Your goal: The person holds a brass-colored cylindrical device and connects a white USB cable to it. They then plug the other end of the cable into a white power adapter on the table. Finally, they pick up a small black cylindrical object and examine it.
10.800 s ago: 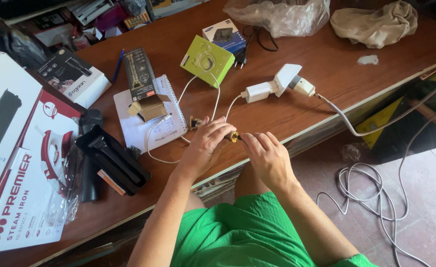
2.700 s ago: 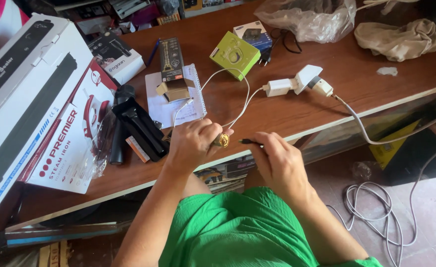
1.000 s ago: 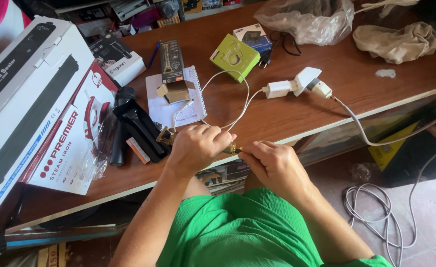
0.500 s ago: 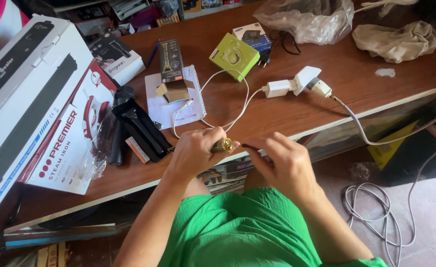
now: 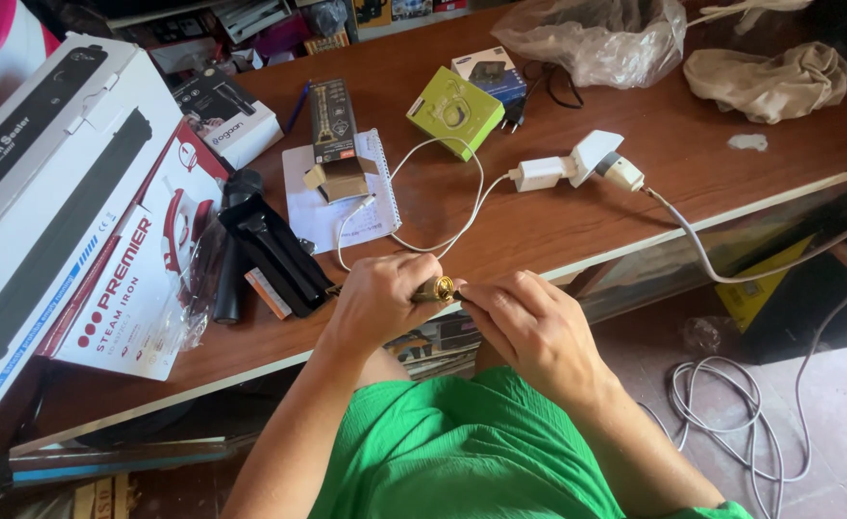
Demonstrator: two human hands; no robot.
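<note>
Head view, looking down over a brown wooden table [image 5: 558, 231] and a lap in green cloth.

Packages, far left: a large white carton [image 5: 39, 192] with a long black product picture and blue lettering, lying flat at the table's left end. Leaning against it, a white and red box [image 5: 145, 279] showing an iron, partly under clear plastic wrap. Behind these, a small white and black box [image 5: 226, 120]. Centre back: a narrow dark box [image 5: 332, 115] lying on a white notepad [image 5: 342, 197], with a small open brown cardboard box [image 5: 340, 179] touching its near end. Right of that, a square lime-green box [image 5: 454, 111], tilted, just beside a small blue box [image 5: 489, 75]. Back right: a crumpled clear plastic bag [image 5: 592, 38] and a beige cloth [image 5: 770, 82].

Other items: a black device [image 5: 274, 250] lying beside the iron box. A white charger [image 5: 539, 174] plugged into a white adapter [image 5: 592, 154], its thin white cable [image 5: 462, 207] looping toward the hands. A grey cord [image 5: 712, 269] drops off the table edge to coils on the floor.

Hands: at the near table edge, just above it. Left hand [image 5: 380, 303] is curled closed around a small gold-coloured cylinder [image 5: 435, 288], whose end sticks out past the thumb toward the right hand. Right hand [image 5: 539, 327] is closed narrow, fingertips [image 5: 470, 293] pinched and touching the cylinder's exposed end. What the right fingertips pinch is too small to tell.
</note>
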